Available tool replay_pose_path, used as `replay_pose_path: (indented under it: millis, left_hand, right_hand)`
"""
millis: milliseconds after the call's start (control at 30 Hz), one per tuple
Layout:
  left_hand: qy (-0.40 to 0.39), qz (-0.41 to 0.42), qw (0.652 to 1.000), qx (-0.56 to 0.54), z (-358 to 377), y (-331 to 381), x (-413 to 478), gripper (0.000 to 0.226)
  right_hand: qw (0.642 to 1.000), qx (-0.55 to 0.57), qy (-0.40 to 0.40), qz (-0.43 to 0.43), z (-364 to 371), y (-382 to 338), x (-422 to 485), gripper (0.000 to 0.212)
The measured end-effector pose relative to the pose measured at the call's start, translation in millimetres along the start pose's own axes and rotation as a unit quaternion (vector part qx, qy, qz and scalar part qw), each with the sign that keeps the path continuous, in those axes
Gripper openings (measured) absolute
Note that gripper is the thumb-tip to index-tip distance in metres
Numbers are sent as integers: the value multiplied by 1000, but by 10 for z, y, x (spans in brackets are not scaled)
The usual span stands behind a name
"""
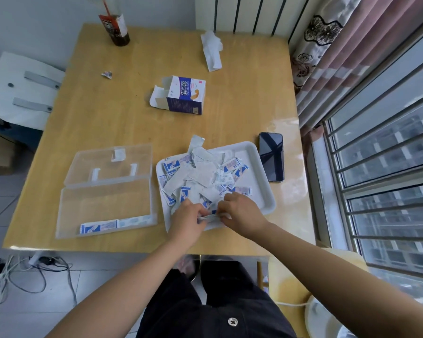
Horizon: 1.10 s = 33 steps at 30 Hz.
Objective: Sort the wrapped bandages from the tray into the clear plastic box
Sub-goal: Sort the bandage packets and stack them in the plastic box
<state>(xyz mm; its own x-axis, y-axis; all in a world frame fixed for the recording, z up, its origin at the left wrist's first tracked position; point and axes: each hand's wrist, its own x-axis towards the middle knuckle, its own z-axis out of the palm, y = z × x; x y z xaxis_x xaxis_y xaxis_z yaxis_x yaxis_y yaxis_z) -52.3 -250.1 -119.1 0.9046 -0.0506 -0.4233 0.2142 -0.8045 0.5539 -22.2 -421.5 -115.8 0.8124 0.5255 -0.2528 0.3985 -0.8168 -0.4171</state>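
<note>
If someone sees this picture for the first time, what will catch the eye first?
First, the heap of wrapped bandages on the white tray, near the front of the wooden table, where the left hand and the right hand pinch one strip between them. Left of the tray lies the open clear plastic box, with a few bandages along its near wall.

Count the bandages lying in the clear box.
2. Both lie end to end along the near wall of the box: the left bandage, print up, and the right bandage, by the right corner. More may be stacked beneath them.
</note>
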Motion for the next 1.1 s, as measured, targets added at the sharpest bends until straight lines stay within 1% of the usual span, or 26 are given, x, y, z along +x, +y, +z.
replay_pose_path:
  millis: [100,167,267,400,467,567,633,700,767,800,833,867,933,1000,1033,1100]
  left_hand:
    - [5,11,1000,12,1,-35,-12,15]
    - [15,18,1000,5,9,-53,-23,14]
    - [7,28,1000,-7,55,-54,-42,13]
    - [-8,26,999,-26,122,-32,-50,19]
    - [-13,27,999,-35,135,-46,-42,19]
    - [-13,44,998,-48,99,-53,-42,13]
    - [-3,65,998,-12,52,-26,-42,8]
    - [2,80,995,56,-10,37,-41,9]
    - [-4,86,992,97,-67,83,-32,9]
    - [-12,86,990,110,-85,97,-25,8]
    - [-21,85,989,119,-109,107,-23,8]
    - [-28,86,988,126,-131,111,-22,8]
    - [-37,87,988,124,-172,107,-19,11]
    - [-40,79,991,101,-223,114,-29,14]
    - [-43,79,992,86,-243,117,-37,15]
    - [-52,87,993,55,-300,123,-59,16]
  right_hand:
    - [997,44,-14,56,-14,111,-81,23]
    - [994,79,-28,76,-10,177,-125,27]
    - [991,96,-44,85,38,176,-143,26]
    - [990,113,-45,74,105,79,-105,27]
    - [989,121,-30,75,109,86,-82,26]
    - [993,106,-1,59,86,131,-78,18]
    - [996,77,19,36,82,135,-76,13]
    - [997,56,46,12,76,126,-66,13]
    - [996,60,64,15,26,103,-39,24]
    - [995,82,53,32,-21,82,-29,31]
    - [990,123,27,60,-80,56,-20,36]
    - [978,189,-7,94,-143,29,-9,37]
    - [931,326,-59,152,-239,7,34,34]
    - [895,407,-88,162,-290,0,78,31]
    - [885,429,-92,154,-303,-10,92,30]
    - [876,456,-71,143,-305,-44,127,28]
